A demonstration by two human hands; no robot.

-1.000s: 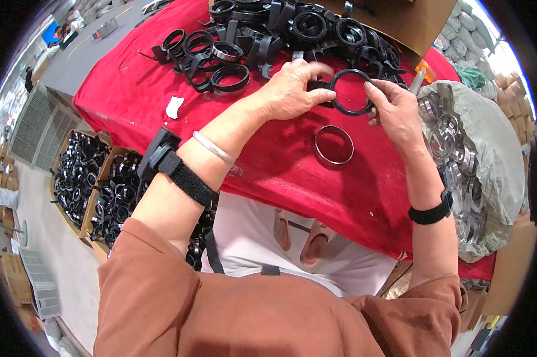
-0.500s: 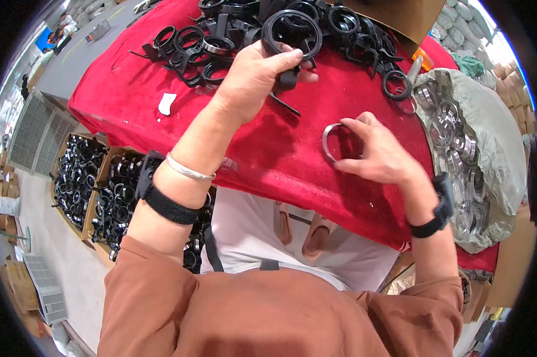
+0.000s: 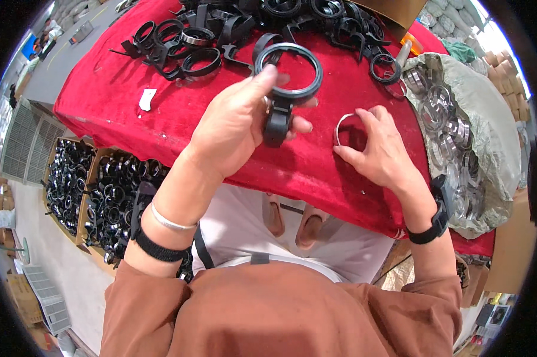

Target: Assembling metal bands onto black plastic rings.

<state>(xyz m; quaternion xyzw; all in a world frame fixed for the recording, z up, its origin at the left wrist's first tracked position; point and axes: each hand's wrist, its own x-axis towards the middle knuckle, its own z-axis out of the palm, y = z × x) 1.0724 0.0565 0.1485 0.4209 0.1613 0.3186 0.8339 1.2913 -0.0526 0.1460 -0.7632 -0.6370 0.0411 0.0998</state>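
Note:
My left hand (image 3: 238, 125) holds a black ring clamp (image 3: 289, 80) with a short black handle, lifted above the red cloth-covered table (image 3: 113, 113). To its right, my right hand (image 3: 378, 152) rests on the cloth and pinches a thin silver metal ring (image 3: 344, 124) between thumb and fingers. A pile of black ring clamps (image 3: 232, 30) lies along the far side of the table.
A grey-green sack (image 3: 494, 137) holding silver metal rings (image 3: 444, 128) sits at the right of the table. Cardboard boxes filled with black rings (image 3: 90, 193) stand on the floor at the left. A small white scrap (image 3: 146, 98) lies on the cloth.
My left hand has brought the black ring clamp back from over the pile toward me. My right hand has stayed on the silver ring, gripping it more closely.

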